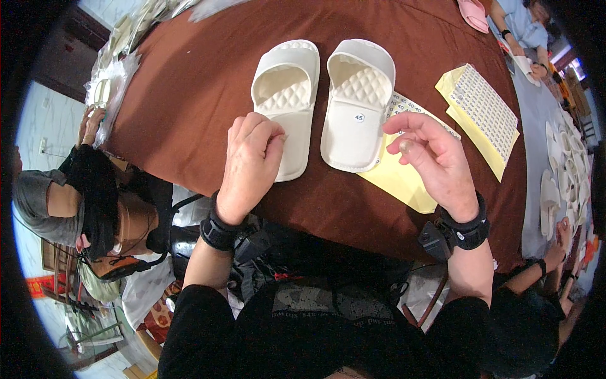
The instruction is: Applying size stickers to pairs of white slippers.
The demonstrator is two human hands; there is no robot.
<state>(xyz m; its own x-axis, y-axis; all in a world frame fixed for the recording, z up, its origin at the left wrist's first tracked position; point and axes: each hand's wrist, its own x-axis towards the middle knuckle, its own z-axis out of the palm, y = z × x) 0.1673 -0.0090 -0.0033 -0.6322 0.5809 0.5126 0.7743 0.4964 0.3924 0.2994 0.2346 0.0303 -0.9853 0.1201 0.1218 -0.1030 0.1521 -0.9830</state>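
Two white slide slippers lie side by side on the brown cloth, toes away from me. On the left slipper (297, 148), my left hand (248, 158) is at the heel's left edge, thumb and fingers pinched together. Whatever sits in that pinch is too small to make out. A small round white sticker (359, 118) is on the insole of the right slipper (344, 142). My right hand (432, 155) hovers at that slipper's right edge, fingers loosely curved and apart, nothing visible in them. Beneath it lies a yellow-backed sticker sheet (407, 180), partly covered by the slipper and hand.
Another folded sticker sheet (483, 114) lies at the right on the brown tablecloth (189, 120). Plastic-wrapped slippers (104, 88) are at the far left by a seated person. More white slippers (568, 164) cover a grey table at the right, where other people work.
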